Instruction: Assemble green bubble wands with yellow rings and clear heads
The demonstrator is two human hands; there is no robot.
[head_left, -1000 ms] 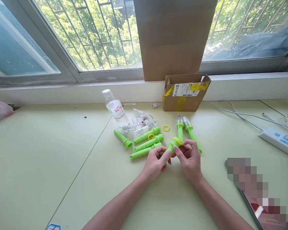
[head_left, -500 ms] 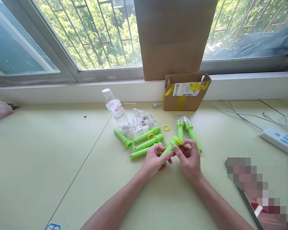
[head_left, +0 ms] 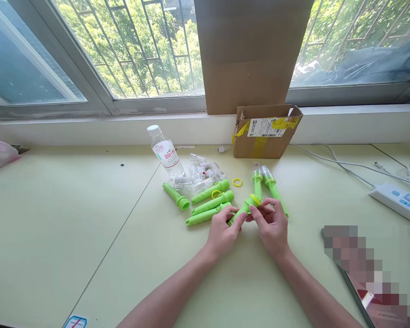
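My left hand point(head_left: 223, 231) is closed round the body of a green plastic tube point(head_left: 243, 210), tilted with its threaded end up and to the right. A yellow ring point(head_left: 256, 199) sits round that end. My right hand point(head_left: 271, 228) pinches the ring's lower edge with thumb and fingers; its other fingertips are partly hidden. Left of my hands lie several more green tubes point(head_left: 212, 203) with threaded ends. Loose yellow rings point(head_left: 237, 182) lie near them. Just beyond my right hand are two green tubes with clear caps point(head_left: 273, 193).
Behind the tubes lie a heap of clear plastic caps point(head_left: 217, 170) and a water bottle point(head_left: 167, 157). An open cardboard box point(head_left: 258, 148) stands against the sill. To the right are a power strip point(head_left: 396, 200), cables and a partly blurred phone point(head_left: 353, 289).
Both hands stay on the green tube and its ring. Fingers of my left hand have curled in and shifted slightly along the tube; the whole view has shifted a little.
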